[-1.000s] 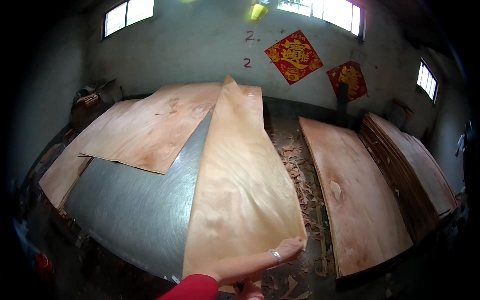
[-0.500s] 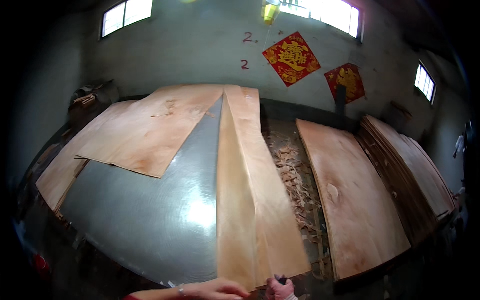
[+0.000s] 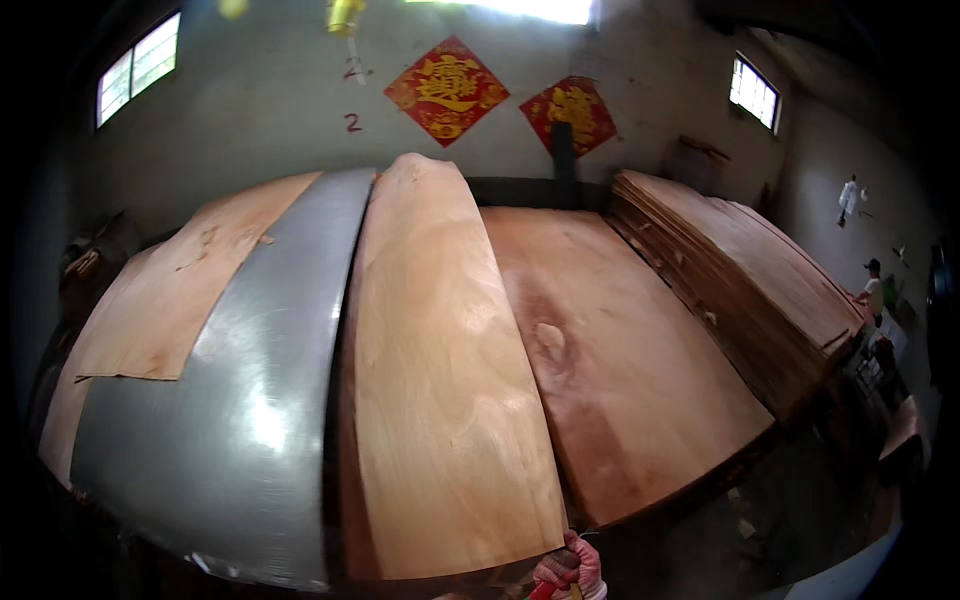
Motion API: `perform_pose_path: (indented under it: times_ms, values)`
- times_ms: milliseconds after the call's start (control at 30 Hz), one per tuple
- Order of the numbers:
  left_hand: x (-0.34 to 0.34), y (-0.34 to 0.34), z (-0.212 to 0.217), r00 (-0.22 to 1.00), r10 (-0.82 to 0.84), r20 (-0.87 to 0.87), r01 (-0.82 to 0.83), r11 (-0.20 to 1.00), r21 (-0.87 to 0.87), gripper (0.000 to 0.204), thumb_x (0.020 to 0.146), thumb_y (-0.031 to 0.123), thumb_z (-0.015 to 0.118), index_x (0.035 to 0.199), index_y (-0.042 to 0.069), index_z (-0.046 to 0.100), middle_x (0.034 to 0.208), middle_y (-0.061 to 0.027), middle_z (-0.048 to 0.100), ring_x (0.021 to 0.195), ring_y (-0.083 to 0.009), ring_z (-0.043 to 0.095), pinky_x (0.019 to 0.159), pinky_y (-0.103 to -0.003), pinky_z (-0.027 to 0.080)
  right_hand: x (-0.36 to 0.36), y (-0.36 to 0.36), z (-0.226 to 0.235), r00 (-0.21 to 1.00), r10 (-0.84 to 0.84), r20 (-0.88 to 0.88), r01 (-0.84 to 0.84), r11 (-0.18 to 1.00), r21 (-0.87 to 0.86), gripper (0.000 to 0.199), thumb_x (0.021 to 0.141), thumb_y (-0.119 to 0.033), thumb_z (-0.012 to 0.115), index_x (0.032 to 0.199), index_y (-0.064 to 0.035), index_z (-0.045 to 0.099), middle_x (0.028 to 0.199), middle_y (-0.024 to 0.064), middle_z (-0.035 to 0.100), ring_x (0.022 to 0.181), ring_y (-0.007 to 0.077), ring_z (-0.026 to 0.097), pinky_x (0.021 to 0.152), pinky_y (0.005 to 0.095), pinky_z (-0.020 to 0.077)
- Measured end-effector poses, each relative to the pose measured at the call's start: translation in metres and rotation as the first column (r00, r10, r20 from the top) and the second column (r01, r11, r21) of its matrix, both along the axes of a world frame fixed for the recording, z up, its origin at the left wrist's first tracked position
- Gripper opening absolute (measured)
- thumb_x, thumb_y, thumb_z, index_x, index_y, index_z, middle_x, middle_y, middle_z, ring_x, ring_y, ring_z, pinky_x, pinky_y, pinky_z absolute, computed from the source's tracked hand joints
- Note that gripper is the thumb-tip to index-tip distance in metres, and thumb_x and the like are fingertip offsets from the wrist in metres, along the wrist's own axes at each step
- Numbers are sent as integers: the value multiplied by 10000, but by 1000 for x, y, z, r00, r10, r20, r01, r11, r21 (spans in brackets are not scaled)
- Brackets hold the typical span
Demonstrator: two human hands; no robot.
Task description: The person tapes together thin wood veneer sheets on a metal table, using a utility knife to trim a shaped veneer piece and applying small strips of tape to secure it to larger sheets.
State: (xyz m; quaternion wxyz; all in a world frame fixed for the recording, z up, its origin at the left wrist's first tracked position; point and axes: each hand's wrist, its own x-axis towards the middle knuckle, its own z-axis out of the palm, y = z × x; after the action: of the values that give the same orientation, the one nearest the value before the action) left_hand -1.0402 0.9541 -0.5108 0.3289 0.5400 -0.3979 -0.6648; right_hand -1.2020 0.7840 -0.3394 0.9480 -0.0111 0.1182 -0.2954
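My right hand (image 3: pixel 588 565), in a pinkish glove, is closed at the near right corner of a long pale wood veneer sheet (image 3: pixel 445 400). A dark and red-handled tool (image 3: pixel 543 590) also shows in that hand; its working end is hidden. The veneer sheet is raised and bowed, between a shiny grey metal-topped table (image 3: pixel 250 400) on the left and a stack of veneer (image 3: pixel 640 370) on the right. My left hand is out of view.
Another veneer sheet (image 3: pixel 170 310) lies across the left of the metal top. A taller veneer stack (image 3: pixel 740 270) stands far right. A person (image 3: pixel 873 290) is in the right background. Red diamond-shaped decorations (image 3: pixel 447 90) hang on the wall behind.
The view has turned right. The folded veneer sheet has come off the metal top, opened out and moved right, covering the strip of wood scraps. My left hand has left the view.
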Motion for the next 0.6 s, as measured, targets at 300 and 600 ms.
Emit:
perform_pose_path:
  times_ms: [300, 600]
  values:
    - [-37, -111, -97, 483, 824, -295, -628, 561, 539, 311, 859, 249, 537, 1059, 12, 566, 929, -115, 615, 857, -227, 590, 738, -369, 486, -166, -129, -2, 964, -127, -234, 124, 992, -27, 185, 905, -171, 422, 774, -110, 538, 416, -77, 215, 301, 56, 242, 322, 232, 269]
    - [-8, -234, -136, 155, 972, -178, -864, 221, 453, 354, 855, 271, 491, 1097, 19, 550, 1034, -120, 606, 970, -271, 580, 829, -420, 469, -230, -264, 20, 770, -313, -556, 175, 941, -288, 135, 860, -244, 525, 743, -187, 488, 474, -95, 238, 354, 42, 240, 348, 208, 251]
